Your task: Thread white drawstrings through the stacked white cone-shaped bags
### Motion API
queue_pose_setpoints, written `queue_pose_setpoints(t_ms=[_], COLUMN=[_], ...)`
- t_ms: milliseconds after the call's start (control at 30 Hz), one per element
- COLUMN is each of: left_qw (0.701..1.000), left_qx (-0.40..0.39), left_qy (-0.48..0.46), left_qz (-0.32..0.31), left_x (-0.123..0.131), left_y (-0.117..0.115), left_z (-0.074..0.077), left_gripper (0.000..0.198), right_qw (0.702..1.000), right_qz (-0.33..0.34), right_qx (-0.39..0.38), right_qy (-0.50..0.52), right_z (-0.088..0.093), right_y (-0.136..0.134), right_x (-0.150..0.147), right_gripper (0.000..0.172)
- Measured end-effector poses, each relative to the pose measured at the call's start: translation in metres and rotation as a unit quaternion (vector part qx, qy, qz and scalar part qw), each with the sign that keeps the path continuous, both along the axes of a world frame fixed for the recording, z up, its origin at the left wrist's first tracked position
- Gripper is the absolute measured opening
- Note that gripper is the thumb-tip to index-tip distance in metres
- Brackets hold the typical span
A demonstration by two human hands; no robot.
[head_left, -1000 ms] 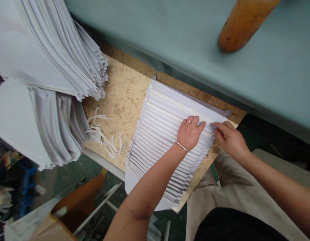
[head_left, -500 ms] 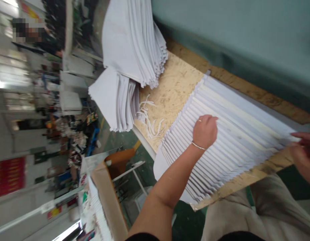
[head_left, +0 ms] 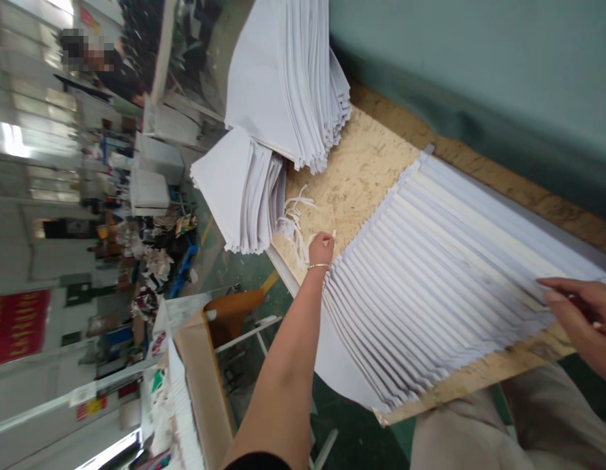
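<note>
Our curled left hand (head_left: 321,249), mid-frame, is nearer the white strips (head_left: 296,230) at its left than our right hand (head_left: 588,334), both grips unclear.

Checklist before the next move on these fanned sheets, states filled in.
1. Fanned sheets overlapping in rows: ok.
2. Fanned sheets wholly on the board: not ok; the sheet at the lower left overhangs its edge.
3. Left hand beside the loose white strips: ok. Strip gripped: cannot tell; a white tip shows at the fingertips.
4. Strips untangled: not ok; they lie in a loose, crossing heap.
5. Right hand at the fan's right side: ok. Firm hold on a sheet: cannot tell.
6. Larger paper stack apart from the fan: ok; bare board shows between.
</note>
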State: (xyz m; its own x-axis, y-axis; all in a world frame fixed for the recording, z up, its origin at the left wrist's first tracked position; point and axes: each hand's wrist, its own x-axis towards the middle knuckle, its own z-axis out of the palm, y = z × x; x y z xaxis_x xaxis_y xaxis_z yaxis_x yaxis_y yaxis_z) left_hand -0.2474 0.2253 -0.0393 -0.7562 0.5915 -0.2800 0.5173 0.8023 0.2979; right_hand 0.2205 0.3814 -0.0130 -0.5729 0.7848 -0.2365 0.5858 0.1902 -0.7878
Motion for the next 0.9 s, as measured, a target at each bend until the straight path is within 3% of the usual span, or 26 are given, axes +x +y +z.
queue_pose_setpoints(t_ms=[67,133,267,400,567,900], left_qw=[0.992,0.97,0.913,0.888,0.886,0.899], left_qx=[0.043,0.059,0.041,0.036,0.031,0.022], left_qy=[-0.086,-0.162,-0.231,-0.254,-0.275,-0.264], left_qz=[-0.076,-0.173,-0.333,-0.381,-0.371,-0.348], left_x=[0.025,0.058,0.123,0.157,0.155,0.105], left_y=[0.008,0.018,0.038,0.054,0.068,0.102], left_z=[0.014,0.032,0.065,0.082,0.08,0.064], left_gripper=[0.007,0.009,0.014,0.016,0.021,0.018], right_qw=[1.0,0.998,0.986,0.988,0.991,0.995], right_qz=[0.005,0.047,0.138,0.136,0.112,0.056], right_qx=[-0.006,-0.016,0.01,-0.031,-0.07,-0.077], right_qy=[-0.022,0.03,0.088,0.063,0.029,-0.035], right_z=[0.017,0.029,0.034,0.03,0.029,0.009], right_y=[-0.008,-0.016,-0.026,-0.029,-0.016,0.016], right_x=[-0.03,-0.061,-0.116,-0.137,-0.113,-0.005], right_gripper=[0.034,0.036,0.045,0.037,0.032,0.031])
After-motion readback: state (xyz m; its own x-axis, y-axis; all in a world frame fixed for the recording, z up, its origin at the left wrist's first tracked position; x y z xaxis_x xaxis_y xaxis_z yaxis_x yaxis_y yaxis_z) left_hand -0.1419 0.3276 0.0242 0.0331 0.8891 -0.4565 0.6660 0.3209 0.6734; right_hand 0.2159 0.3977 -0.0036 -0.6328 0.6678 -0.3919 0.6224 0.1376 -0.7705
